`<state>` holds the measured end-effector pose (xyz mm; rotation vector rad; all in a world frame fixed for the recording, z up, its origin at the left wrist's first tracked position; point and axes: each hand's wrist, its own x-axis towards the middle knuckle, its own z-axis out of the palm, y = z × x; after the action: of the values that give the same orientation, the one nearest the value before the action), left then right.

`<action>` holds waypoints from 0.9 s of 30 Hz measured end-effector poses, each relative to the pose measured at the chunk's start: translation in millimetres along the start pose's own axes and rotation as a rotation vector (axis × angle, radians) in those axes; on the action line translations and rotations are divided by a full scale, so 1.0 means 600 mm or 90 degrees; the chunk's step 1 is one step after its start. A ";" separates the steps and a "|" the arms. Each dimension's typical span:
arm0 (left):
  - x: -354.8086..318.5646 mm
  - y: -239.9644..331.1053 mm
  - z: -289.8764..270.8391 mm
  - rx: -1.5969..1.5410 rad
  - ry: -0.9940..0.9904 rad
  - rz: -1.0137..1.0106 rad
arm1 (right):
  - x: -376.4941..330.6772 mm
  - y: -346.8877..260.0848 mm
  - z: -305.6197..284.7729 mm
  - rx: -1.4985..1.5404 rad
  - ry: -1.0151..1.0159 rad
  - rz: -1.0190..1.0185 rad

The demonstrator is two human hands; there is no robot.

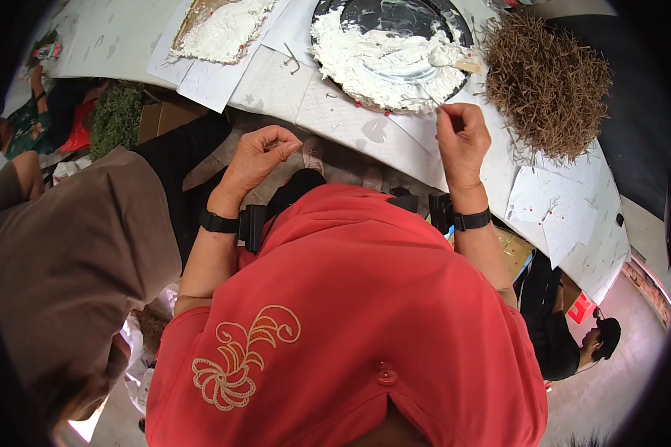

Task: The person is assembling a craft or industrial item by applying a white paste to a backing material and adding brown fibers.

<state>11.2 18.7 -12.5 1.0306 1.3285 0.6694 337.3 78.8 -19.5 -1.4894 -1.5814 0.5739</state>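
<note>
- The left hand (265, 153) is in the air, just before the near edge of the table (268, 97). Its thumb and forefinger are bent toward each other, with the tips close together; whether something thin is between them, I cannot tell.
- The right hand (464, 141) is raised near the lower right rim of a round black tray (395, 15). Its fingers are curled, and the thumb and forefinger come near together at the tips. A thin stem seems to show there, but it is too small for me to say if they clamp it.
- The white paste (343, 56) lies thick and uneven on the tray, and a part of the black surface shows through at the far side.
- A flat wooden stick (468, 66) rests at the right side of the tray, with paste around its inner end.
- To the right of the tray is a big heap of dry brown twigs (548, 86).
- One forked twig (292, 59) lies apart, to the left of the tray.
- Small red beads (387, 113) are at the near rim.
- At the far left, a rectangular board (191, 22) also bears white paste, on white paper sheets (205, 88).
- Another person in a brown shirt (82, 231) is at the left side.
</note>
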 end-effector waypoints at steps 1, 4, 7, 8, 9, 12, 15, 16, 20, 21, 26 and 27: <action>0.000 0.000 0.000 -0.001 -0.001 -0.001 | 0.003 -0.005 -0.002 0.000 0.001 0.000; 0.001 0.000 -0.001 -0.002 0.000 0.002 | 0.012 -0.024 -0.007 0.097 0.045 -0.041; 0.002 -0.001 -0.003 -0.004 0.004 0.008 | 0.015 -0.026 -0.016 0.016 0.007 -0.147; 0.002 -0.002 -0.004 0.001 0.001 0.006 | 0.014 -0.026 -0.019 -0.024 -0.013 -0.199; 0.002 -0.002 -0.006 0.007 -0.002 0.004 | 0.010 -0.023 -0.021 -0.024 -0.013 -0.199; 0.001 -0.001 -0.006 0.012 -0.005 0.001 | -0.013 -0.007 -0.022 -0.145 -0.111 -0.234; 0.000 0.000 -0.004 0.013 -0.006 0.003 | -0.021 0.002 -0.020 -0.149 -0.129 -0.212; -0.001 0.000 -0.004 0.010 -0.006 0.003 | -0.022 0.003 -0.021 -0.152 -0.138 -0.202; -0.001 0.001 -0.002 0.006 -0.009 0.004 | -0.018 0.004 -0.024 -0.120 -0.131 -0.183; -0.001 0.001 0.000 0.006 -0.011 0.005 | -0.016 0.002 -0.026 -0.120 -0.131 -0.184; -0.005 0.000 0.003 0.002 0.011 0.012 | -0.003 -0.027 -0.028 0.119 -0.018 -0.034; -0.005 -0.001 0.003 0.002 0.009 0.013 | -0.003 -0.034 -0.025 0.236 -0.005 0.072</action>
<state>12.2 15.8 -11.8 1.0438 1.3338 0.6915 338.0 70.3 4.3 -1.2991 -1.3153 0.8870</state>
